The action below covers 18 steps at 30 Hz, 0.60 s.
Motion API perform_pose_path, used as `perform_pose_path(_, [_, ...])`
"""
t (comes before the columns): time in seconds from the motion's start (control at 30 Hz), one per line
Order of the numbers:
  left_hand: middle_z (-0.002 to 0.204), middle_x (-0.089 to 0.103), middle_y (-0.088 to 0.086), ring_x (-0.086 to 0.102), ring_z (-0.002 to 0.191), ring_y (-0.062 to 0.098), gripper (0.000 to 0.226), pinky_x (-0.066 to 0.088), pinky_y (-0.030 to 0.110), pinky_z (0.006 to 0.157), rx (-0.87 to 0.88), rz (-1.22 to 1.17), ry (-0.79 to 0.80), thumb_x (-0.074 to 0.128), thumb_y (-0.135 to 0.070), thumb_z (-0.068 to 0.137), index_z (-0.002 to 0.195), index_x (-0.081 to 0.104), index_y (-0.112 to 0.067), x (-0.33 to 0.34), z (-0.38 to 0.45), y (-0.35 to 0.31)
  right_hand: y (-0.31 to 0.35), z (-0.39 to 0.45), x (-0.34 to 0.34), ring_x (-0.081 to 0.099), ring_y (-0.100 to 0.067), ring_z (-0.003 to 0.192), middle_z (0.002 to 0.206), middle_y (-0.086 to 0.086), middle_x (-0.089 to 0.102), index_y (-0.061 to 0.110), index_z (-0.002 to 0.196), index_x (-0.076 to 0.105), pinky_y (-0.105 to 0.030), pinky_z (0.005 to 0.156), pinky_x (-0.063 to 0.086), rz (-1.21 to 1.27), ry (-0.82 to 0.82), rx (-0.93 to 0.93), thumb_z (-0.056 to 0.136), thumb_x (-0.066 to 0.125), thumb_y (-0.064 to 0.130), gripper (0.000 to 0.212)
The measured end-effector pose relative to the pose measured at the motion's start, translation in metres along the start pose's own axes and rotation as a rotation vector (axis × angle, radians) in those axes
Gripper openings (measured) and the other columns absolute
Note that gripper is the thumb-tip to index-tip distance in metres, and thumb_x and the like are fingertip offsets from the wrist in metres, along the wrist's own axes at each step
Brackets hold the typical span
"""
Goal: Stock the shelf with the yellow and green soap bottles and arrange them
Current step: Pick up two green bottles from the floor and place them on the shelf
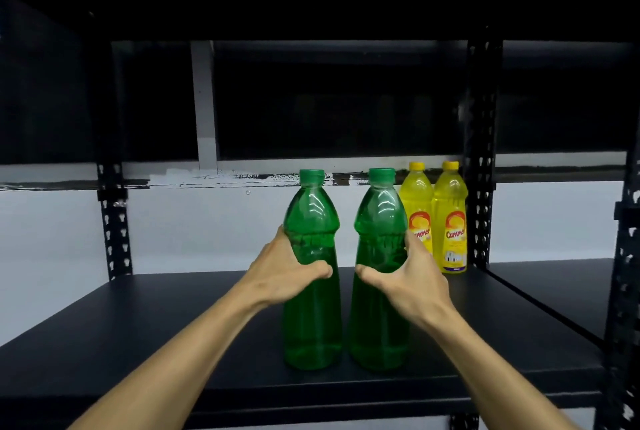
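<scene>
Two green soap bottles stand upright side by side near the front of the black shelf board [173,318]. My left hand [280,270] grips the left green bottle [311,322] round its waist, thumb across the front. My right hand [405,277] grips the right green bottle [379,325] the same way. Behind them at the back right two yellow soap bottles stand upright and touching: the left yellow bottle [417,201] is partly hidden by the right green bottle and my right hand, the right yellow bottle [452,218] shows its label.
A perforated black upright [479,152] rises just right of the yellow bottles, another upright [114,215] at the back left. A dark shelf [311,14] spans overhead. A white wall [207,228] lies behind. A neighbouring shelf bay [554,284] lies to the right.
</scene>
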State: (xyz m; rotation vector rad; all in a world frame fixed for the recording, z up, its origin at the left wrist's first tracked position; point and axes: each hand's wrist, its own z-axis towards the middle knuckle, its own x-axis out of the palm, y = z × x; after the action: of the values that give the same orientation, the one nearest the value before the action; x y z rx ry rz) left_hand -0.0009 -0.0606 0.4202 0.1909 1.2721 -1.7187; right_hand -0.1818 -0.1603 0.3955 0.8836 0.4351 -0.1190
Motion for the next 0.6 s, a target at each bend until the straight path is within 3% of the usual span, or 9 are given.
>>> perform_pose_path(0.1, [0.112,0.059,-0.015,0.058,0.105,0.006,0.070,0.050,0.037,0.095,0.024,-0.017,0.055,0.073,-0.050,0.058,0.120,0.045,-0.036,-0.001,0.002,0.003,0.003,-0.004,0.001,0.056,-0.013,0.114,0.120,0.021,0.056,0.036,0.128,0.044,-0.037,0.091,0.047,-0.001,0.015,-0.008,0.059,0.075,0.063,0.081])
perform_pose_path(0.17, [0.121,0.056,-0.016,0.055,0.112,0.005,0.083,0.047,0.034,0.100,0.019,-0.026,0.084,0.074,-0.057,0.058,0.130,0.039,-0.035,-0.003,0.001,0.009,0.002,-0.009,0.002,0.046,-0.017,0.129,0.136,0.013,0.048,0.031,0.144,0.029,-0.040,0.100,0.040,0.005,0.031,0.004,0.067,0.078,0.057,0.095])
perform_pose_path(0.27, [0.130,0.054,-0.015,0.054,0.118,0.003,0.097,0.044,0.033,0.103,-0.016,-0.086,0.122,0.077,-0.064,0.057,0.138,0.036,-0.030,-0.008,-0.008,0.018,-0.003,-0.018,0.005,0.033,-0.016,0.139,0.154,0.008,0.029,0.031,0.151,0.008,-0.045,0.109,0.035,0.047,0.000,0.006,0.065,0.077,0.061,0.113])
perform_pose_path(0.37, [0.127,0.059,-0.011,0.060,0.114,0.003,0.095,0.045,0.039,0.105,-0.101,-0.297,0.171,0.078,-0.051,0.055,0.138,0.041,-0.026,-0.013,-0.018,0.027,-0.007,-0.031,0.012,0.030,-0.012,0.135,0.147,0.007,0.026,0.027,0.147,0.020,-0.040,0.099,0.042,-0.064,-0.107,-0.021,0.059,0.076,0.067,0.112])
perform_pose_path(0.47, [0.127,0.061,-0.012,0.057,0.118,0.002,0.074,0.042,0.039,0.108,-0.148,-0.306,0.216,0.076,-0.038,0.066,0.134,0.046,-0.030,-0.008,-0.029,0.033,-0.008,-0.038,0.016,0.031,-0.016,0.125,0.133,0.001,0.029,0.027,0.143,0.030,-0.037,0.085,0.047,-0.183,-0.205,-0.042,0.058,0.078,0.066,0.105])
perform_pose_path(0.6, [0.126,0.058,-0.015,0.054,0.120,0.003,0.054,0.043,0.021,0.098,-0.143,-0.281,0.123,0.073,-0.031,0.086,0.134,0.048,-0.026,0.004,-0.038,0.036,-0.016,-0.035,0.019,0.043,-0.015,0.116,0.124,0.005,0.035,0.034,0.146,0.026,-0.035,0.084,0.048,-0.119,-0.150,-0.039,0.066,0.079,0.057,0.098])
